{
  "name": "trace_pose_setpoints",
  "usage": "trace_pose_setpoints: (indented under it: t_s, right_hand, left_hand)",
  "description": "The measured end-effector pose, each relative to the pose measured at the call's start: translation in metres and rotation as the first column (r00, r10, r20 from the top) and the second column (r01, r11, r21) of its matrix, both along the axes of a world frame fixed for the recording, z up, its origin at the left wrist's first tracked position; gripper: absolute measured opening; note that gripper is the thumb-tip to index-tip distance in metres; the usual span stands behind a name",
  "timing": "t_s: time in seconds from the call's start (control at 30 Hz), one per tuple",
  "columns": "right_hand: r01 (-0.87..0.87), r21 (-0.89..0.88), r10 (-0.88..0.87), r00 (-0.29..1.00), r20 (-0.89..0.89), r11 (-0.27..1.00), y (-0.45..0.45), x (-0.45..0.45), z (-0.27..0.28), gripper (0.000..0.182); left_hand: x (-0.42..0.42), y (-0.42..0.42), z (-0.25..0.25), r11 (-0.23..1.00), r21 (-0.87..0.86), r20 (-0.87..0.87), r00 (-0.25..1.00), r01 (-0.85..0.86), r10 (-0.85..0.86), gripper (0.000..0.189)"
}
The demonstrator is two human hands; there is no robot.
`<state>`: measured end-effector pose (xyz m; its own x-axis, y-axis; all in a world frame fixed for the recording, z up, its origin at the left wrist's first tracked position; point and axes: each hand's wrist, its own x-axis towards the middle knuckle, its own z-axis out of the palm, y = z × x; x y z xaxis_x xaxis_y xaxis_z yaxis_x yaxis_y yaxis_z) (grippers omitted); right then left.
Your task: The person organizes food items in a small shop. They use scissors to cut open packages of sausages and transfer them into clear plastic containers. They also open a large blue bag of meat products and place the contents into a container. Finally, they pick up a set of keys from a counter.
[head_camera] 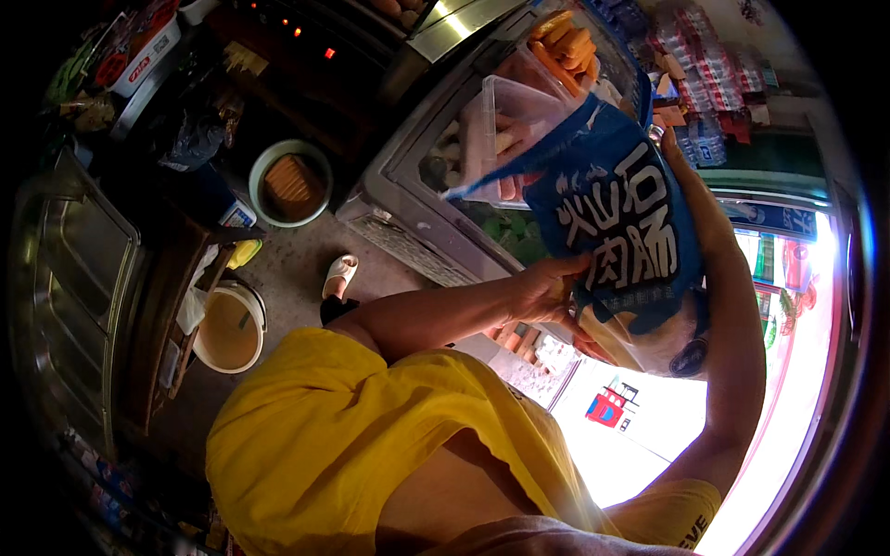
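A blue printed plastic bag is held tilted over a glass-topped chest. My left hand grips its lower left side, thumb on the front and fingers beneath. At the bag's far right edge is my right hand, mostly hidden behind it. Pale contents show through the clear lower part of the bag. A narrow blue flap stretches left from its top. Under that flap stands a clear plastic bin with pinkish sausages. Orange sausage-like sticks are piled beyond it.
On the floor are a bowl with a brown block in liquid and a white bucket of murky liquid. Left stands a wooden stand beside a steel basin. Shrink-wrapped bottle packs are stacked upper right. A slippered foot shows below.
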<state>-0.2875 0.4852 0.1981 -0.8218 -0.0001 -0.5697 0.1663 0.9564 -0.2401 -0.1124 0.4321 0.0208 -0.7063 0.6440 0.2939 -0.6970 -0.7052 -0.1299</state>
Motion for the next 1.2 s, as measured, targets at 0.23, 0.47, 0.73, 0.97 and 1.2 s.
trace_pose_setpoints:
  t_s: [0.23, 0.47, 0.73, 0.97, 1.2]
  right_hand:
    - [0.027, -0.043, -0.026, 0.999, 0.022, 0.999, 0.003, 0.026, 0.009, 0.069]
    - [0.053, -0.413, -0.022, 0.997, 0.079, 0.909, 0.024, 0.088, 0.014, 0.069]
    - [-0.290, 0.096, 0.295, 0.790, -0.538, 0.952, 0.063, 0.103, -0.049, 0.029]
    - [-0.019, -0.234, -0.152, 0.712, -0.686, 0.972, 0.120, 0.097, -0.091, 0.026]
    - [-0.051, -0.344, -0.231, 0.648, -0.726, 0.938, 0.114, 0.087, -0.065, 0.026]
  left_hand:
    - [-0.005, 0.000, -0.002, 0.999, 0.027, -0.017, 1.000, 0.023, -0.023, 0.069]
    - [-0.010, 0.005, -0.010, 0.980, -0.177, -0.072, 0.994, -0.090, 0.078, 0.060]
    - [-0.015, 0.022, -0.052, 0.960, -0.279, 0.005, 1.000, 0.018, -0.017, 0.058]
    - [-0.015, 0.003, -0.028, 0.884, -0.465, -0.089, 0.996, -0.048, 0.008, 0.064]
    - [-0.019, 0.001, -0.024, 0.513, -0.729, -0.418, 0.888, -0.454, 0.192, 0.065]
